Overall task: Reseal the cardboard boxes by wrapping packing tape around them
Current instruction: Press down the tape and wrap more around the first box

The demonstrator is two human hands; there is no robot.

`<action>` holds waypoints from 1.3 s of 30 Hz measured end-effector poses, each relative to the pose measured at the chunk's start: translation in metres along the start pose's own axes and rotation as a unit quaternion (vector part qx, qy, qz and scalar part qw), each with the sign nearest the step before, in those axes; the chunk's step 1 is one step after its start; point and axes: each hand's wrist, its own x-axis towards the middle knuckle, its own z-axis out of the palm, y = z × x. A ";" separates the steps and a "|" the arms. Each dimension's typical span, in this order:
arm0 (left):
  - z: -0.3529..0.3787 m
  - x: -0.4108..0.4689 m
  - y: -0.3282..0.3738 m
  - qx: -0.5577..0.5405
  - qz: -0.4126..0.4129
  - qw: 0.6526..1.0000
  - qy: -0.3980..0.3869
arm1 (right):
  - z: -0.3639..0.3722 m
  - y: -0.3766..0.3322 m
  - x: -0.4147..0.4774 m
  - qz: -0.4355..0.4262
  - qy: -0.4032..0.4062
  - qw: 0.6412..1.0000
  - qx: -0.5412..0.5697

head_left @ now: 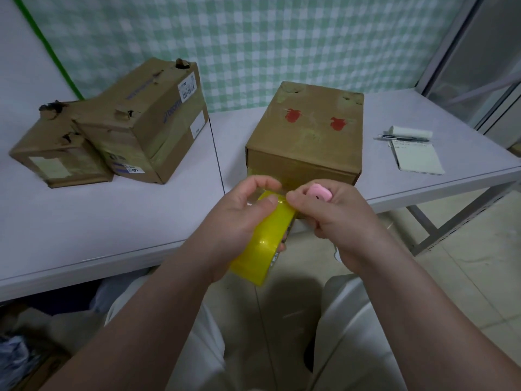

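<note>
So, starting at the left hand [239, 218]: the yellow tape roll [262, 249] is gripped around its rim, held low over the lap, just off the bench's [112, 221] front edge. The right hand [338, 221] is closed too, with a small pink thing [320, 193] tucked in the curled fingers and the thumb pressed onto the top of the roll, probably where the loose end is being picked at. Whether a strip already reaches forward can't be told, tbh.

The bit that matters: the box [307, 142] sits straight ahead of both hands, at the front edge, its near face just beyond the fingertips. Its long side runs away from the person, so tape would likely be pulled up and over, front to back. The left hand seems slightly nearer that face.

Two more battered boxes [158, 119] are parked toward the left end, and a notebook [420, 159] toward the right end.
</note>
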 end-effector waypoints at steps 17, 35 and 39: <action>-0.007 -0.015 0.003 0.028 0.038 0.999 -0.014 | 0.017 -0.002 -0.003 -0.077 0.097 0.992 -0.011; -0.017 -0.017 -0.001 0.087 0.117 0.989 -0.007 | 0.029 -0.006 0.004 -0.064 0.098 0.993 0.033; -0.018 -0.016 0.000 0.084 0.099 0.991 -0.001 | 0.028 -0.007 0.003 -0.075 0.100 0.992 0.017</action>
